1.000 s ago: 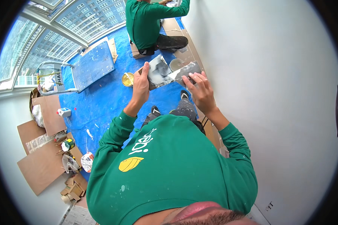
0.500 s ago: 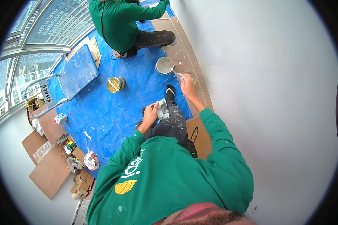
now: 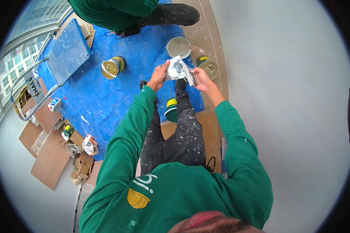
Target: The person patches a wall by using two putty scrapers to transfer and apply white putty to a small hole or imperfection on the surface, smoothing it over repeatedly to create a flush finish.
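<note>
My left hand (image 3: 159,76) grips the edge of a flat, squarish metal plate (image 3: 174,70) smeared with white and grey filler. My right hand (image 3: 201,79) is closed at the plate's right side on a putty knife (image 3: 191,79) with a pale, coated blade. The blade lies against or very close to the plate; its handle is mostly hidden in my fingers. Just beyond my hands stands a white bucket (image 3: 168,49) of pale grey-white compound, with a flat stick (image 3: 196,48) across its rim.
A gold-lidded tin (image 3: 210,70) stands right of my hands, another (image 3: 113,66) to the left. A green-and-yellow tin (image 3: 171,112) is by my legs. A co-worker (image 3: 116,13) kneels ahead on blue sheeting (image 3: 132,42). A blue platform cart (image 3: 70,52) stands left; a white wall (image 3: 284,97) rises right.
My right hand has drawn the putty knife back from the bucket to the plate. My left hand has raised the plate forward from my lap. The view has shifted; I appear to stand more upright.
</note>
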Demonstrator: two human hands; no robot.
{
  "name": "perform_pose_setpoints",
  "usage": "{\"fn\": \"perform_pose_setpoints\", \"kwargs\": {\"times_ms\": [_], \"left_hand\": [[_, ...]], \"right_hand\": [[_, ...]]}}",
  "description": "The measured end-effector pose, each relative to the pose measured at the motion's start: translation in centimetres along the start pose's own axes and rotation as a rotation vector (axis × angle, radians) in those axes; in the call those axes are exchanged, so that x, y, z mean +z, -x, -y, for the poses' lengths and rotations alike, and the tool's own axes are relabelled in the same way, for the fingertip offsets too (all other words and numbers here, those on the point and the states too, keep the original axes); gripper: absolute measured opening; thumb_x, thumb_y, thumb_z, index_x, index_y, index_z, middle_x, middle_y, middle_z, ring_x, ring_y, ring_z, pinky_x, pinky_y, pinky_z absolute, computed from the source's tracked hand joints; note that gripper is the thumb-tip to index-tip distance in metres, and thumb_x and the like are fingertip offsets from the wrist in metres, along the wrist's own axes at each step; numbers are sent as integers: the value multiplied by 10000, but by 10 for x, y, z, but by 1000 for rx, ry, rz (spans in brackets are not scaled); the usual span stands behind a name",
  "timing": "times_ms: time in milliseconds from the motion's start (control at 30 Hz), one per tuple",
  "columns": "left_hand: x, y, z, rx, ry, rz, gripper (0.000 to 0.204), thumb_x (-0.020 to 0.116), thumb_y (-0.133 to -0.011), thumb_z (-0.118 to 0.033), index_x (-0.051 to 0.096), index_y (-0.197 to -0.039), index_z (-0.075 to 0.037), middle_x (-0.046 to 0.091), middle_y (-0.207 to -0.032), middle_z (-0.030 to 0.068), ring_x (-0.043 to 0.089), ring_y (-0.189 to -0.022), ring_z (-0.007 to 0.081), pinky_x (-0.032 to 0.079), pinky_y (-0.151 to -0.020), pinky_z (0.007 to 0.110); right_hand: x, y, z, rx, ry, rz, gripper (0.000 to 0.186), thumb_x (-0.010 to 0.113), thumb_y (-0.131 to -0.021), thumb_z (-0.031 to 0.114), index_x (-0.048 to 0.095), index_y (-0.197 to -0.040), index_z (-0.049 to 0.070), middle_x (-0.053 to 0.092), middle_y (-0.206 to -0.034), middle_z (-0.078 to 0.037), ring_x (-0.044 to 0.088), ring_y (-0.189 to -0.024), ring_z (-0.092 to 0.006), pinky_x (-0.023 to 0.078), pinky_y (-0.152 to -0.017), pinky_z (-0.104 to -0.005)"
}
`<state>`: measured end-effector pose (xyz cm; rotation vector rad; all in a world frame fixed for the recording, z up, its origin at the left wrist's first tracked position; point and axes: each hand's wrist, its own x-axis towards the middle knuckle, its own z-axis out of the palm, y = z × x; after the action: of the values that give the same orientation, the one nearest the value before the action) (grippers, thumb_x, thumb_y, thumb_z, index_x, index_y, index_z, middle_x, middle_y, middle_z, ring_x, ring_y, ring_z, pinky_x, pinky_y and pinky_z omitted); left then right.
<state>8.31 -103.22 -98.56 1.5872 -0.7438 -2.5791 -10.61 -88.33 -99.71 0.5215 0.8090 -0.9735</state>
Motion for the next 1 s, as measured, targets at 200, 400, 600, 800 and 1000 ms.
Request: {"fn": "perform_pose_setpoints", "kwargs": {"times_ms": [200, 400, 600, 800, 1000], "left_hand": [[8, -37, -17, 6, -47, 1, 472, 605, -1009, -416, 645, -1209, 10, 721, -1083, 74, 685, -953, 148, 539, -858, 311], [-13, -39, -9, 29, 57, -18, 459, 601, -1012, -412, 647, -1208, 0, 721, -1087, 71, 691, -961, 157, 548, -873, 332], [7, -38, 2, 59, 282, -181, 485, 627, -999, -391, 600, -1248, 24, 693, -1163, 113, 697, -991, 200, 576, -883, 368], [28, -47, 17, 87, 336, -299, 436, 640, -996, -349, 595, -1230, 16, 690, -1153, 116, 697, -985, 220, 584, -860, 375], [37, -38, 11, 95, 345, -282, 389, 620, -1012, -301, 592, -1222, 25, 693, -1145, 129, 710, -961, 233, 597, -852, 388]], "right_hand": [[-30, -54, 16, -222, -1, -448, 249, 569, -839, 308, 644, -993, 128, 698, -865, -42, 667, -852, -185, 509, -732, -359], [-39, -48, 30, -763, 6, -622, 216, 575, -911, 117, 619, -1101, 24, 684, -1061, -91, 658, -974, -194, 513, -873, -343], [-3, -22, 13, -1163, 442, -716, 294, 535, -1047, 165, 558, -1241, -55, 657, -1084, -73, 584, -968, -122, 463, -884, -291], [52, 2, -15, -1319, 488, -651, 317, 518, -1056, 159, 521, -1284, -61, 645, -1059, -76, 569, -929, -104, 462, -829, -259], [56, 7, -18, -1351, 763, -665, 281, 497, -1019, 129, 566, -1207, -67, 644, -1033, -215, 637, -942, -354, 488, -845, -411]]}}
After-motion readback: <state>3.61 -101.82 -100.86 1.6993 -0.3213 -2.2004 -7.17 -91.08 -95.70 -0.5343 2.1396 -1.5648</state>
